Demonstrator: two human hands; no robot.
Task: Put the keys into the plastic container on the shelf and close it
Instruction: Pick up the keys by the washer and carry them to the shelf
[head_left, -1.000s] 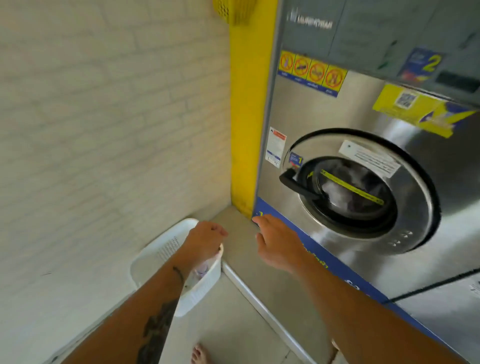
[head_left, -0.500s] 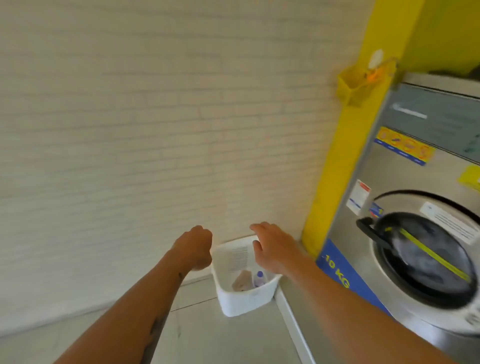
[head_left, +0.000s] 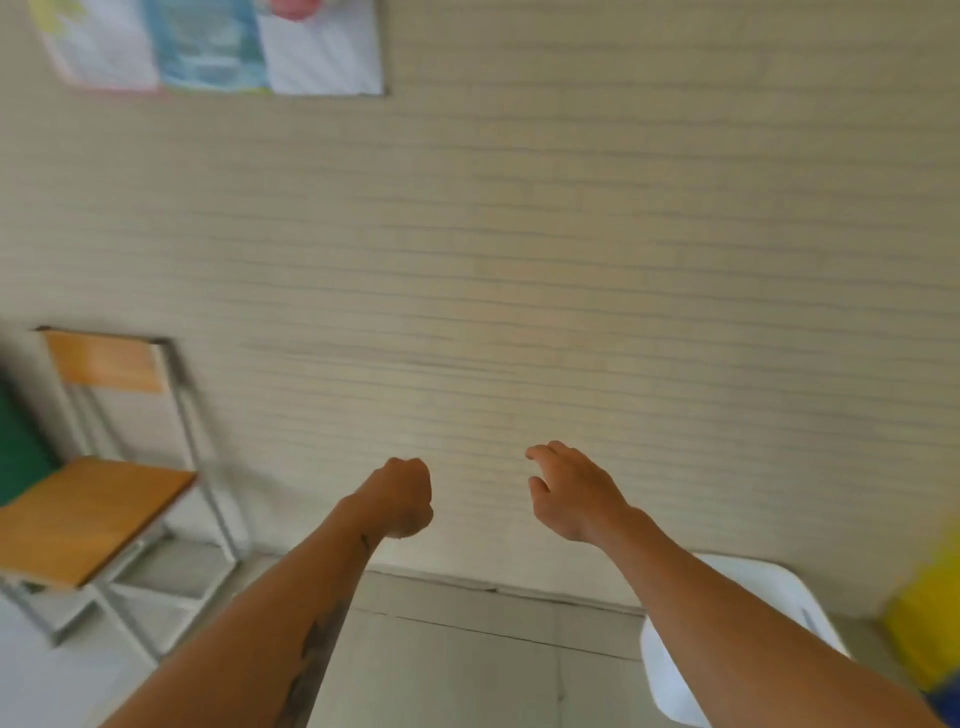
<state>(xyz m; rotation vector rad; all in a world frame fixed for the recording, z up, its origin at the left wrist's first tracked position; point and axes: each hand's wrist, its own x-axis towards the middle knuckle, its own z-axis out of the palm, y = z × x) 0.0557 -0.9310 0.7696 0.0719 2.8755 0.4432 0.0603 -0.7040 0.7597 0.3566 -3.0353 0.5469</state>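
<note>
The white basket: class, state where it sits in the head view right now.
The white basket sits on the floor at the lower right, against the brick wall, partly hidden behind the right forearm, with a blurred yellow shape further right.

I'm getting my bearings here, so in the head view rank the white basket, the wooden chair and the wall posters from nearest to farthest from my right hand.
From the right hand:
1. White basket, below it at lower right, partly behind the forearm.
2. Wooden chair, far left on the floor.
3. Wall posters, high at upper left.
</note>
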